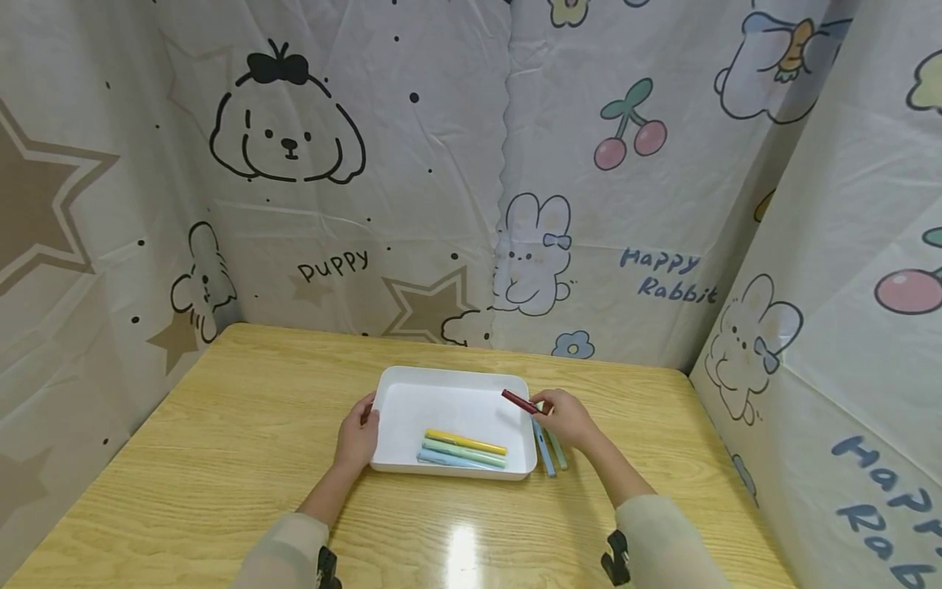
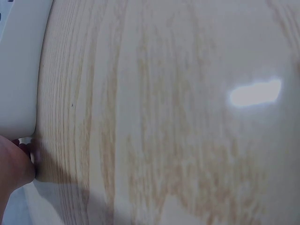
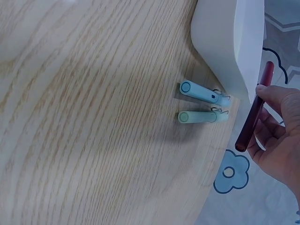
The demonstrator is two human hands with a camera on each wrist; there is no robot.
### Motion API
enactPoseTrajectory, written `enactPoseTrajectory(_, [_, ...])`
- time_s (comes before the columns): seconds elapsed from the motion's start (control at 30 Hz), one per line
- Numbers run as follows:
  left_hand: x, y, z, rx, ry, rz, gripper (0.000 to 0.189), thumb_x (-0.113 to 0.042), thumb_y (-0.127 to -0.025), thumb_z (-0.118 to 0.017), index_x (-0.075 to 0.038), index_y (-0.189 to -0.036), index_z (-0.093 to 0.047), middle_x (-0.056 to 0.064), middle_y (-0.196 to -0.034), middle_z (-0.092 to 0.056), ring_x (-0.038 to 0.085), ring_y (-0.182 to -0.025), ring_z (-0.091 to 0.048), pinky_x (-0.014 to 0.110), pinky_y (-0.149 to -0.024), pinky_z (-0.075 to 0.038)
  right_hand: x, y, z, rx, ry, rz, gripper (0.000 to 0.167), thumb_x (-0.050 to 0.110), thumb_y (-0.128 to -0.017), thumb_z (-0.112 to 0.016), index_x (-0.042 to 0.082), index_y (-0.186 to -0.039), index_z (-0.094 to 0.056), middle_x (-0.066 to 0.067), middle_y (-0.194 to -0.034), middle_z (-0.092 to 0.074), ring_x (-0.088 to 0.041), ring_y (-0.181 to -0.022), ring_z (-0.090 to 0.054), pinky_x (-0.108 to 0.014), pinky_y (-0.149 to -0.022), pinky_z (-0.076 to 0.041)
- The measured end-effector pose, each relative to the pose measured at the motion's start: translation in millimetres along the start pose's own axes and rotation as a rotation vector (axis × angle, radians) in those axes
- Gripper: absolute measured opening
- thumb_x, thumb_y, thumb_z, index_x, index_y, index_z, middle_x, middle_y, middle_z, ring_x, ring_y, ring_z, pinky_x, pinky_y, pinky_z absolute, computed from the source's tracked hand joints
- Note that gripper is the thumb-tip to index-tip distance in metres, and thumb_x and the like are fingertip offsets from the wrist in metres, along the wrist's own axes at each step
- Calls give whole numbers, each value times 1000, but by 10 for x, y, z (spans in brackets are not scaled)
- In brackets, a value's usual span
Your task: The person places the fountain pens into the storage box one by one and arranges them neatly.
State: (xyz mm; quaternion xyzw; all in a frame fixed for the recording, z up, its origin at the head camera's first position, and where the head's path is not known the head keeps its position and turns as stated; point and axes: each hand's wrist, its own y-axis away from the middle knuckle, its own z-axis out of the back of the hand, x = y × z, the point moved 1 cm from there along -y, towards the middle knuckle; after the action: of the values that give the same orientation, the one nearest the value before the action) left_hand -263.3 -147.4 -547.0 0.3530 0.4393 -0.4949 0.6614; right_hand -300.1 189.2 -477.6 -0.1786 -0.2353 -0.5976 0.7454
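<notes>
My right hand (image 1: 567, 419) pinches a dark red pen (image 1: 519, 402) between thumb and fingers, above the right rim of a white tray (image 1: 441, 397). In the right wrist view the dark red pen (image 3: 255, 112) slants across the fingers, beside the tray wall (image 3: 220, 42). My left hand (image 1: 357, 438) holds the tray's left edge, thumb by the rim; its other fingers are mostly hidden. A yellow pen (image 1: 466, 442), a light green pen (image 1: 464, 453) and a light blue pen (image 1: 459, 460) lie side by side in the tray near its front wall.
Right of the tray, a blue pen (image 1: 545, 450) and a green pen (image 1: 558, 451) lie on the wooden table (image 1: 280, 409), partly under my right hand. Printed cloth (image 1: 441, 164) hangs behind the table and along both sides.
</notes>
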Motion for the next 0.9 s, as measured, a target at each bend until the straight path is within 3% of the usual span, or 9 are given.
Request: enactPoseTrajectory(0.9, [-5, -1, -9, -2, 12, 12, 42, -14, -100, -38, -6, -141, -40, 21, -129, -51, 31, -114, -48, 44, -95, -41, 228, -40, -104, 39, 46, 73, 22, 8, -82, -68, 5, -104, -68, -4, -77, -57, -14, -69, -47, -25, -60, -38])
